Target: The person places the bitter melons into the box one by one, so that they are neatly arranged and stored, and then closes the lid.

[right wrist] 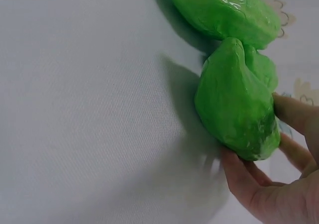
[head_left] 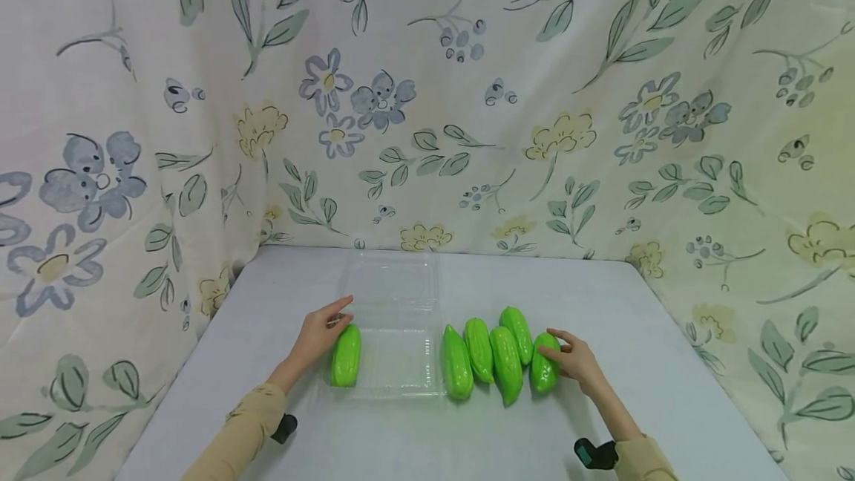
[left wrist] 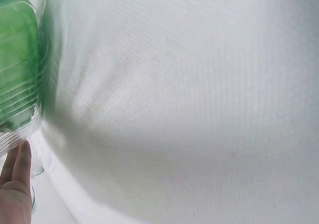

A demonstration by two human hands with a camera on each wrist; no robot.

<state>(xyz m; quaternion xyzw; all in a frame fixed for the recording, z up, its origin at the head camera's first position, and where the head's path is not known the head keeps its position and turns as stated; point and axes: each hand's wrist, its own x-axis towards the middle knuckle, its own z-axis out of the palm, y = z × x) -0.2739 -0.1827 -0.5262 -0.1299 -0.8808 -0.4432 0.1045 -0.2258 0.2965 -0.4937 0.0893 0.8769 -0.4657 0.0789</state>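
A clear plastic clamshell box [head_left: 399,362] lies unfolded on the table, with one bright green bitter melon [head_left: 345,358] along its left side. My left hand [head_left: 319,334] is at the box's left edge by the top of that melon. In the left wrist view, its fingers [left wrist: 21,167] reach fairly straight up to the ribbed clear wall. To the right, my right hand [head_left: 578,364] holds another bitter melon [head_left: 544,373] between thumb and fingers. The right wrist view shows this melon [right wrist: 232,102] close over the cloth, its tapered end facing away from the palm.
Several more bitter melons [head_left: 508,366] lie close together between the box and my right hand. The box's clear lid [head_left: 390,280] extends toward the back. A floral curtain [head_left: 427,95] hangs behind the white table [head_left: 427,436] and along its sides.
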